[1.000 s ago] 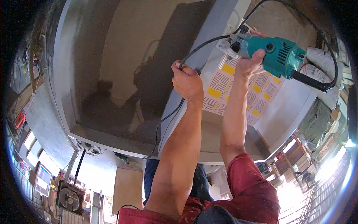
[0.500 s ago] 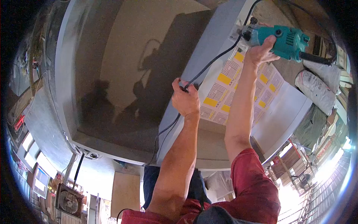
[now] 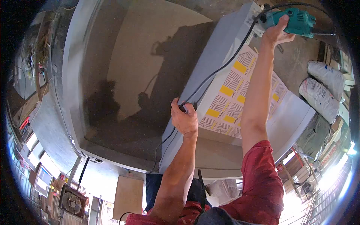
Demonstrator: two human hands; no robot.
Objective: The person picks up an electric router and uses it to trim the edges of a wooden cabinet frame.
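Note:
My right hand [image 3: 278, 33] is wrapped round a teal power tool [image 3: 298, 23] with a clear base, at the top right. The tool's base is at the far end of a grey divider panel [image 3: 210, 63]. A black cable [image 3: 232, 58] runs from the tool in an arc down to my left hand [image 3: 184, 117], whose fingers are closed on it over the near part of the divider. The divider belongs to a large grey cabinet box [image 3: 71, 75]. Right of it lies a sheet printed with yellow blocks and "AKU" [image 3: 232, 90].
White sacks [image 3: 318, 95] lie on the floor at the right. A box fan [image 3: 72, 202] stands at the lower left beside a plywood board [image 3: 127, 195]. The cabinet's near edge [image 3: 120, 162] runs in front of my body. Dark shadows fall inside the left compartment.
My right hand and the tool have moved up and right, away from me along the divider. My left hand has come down, nearer my body, still holding the cable.

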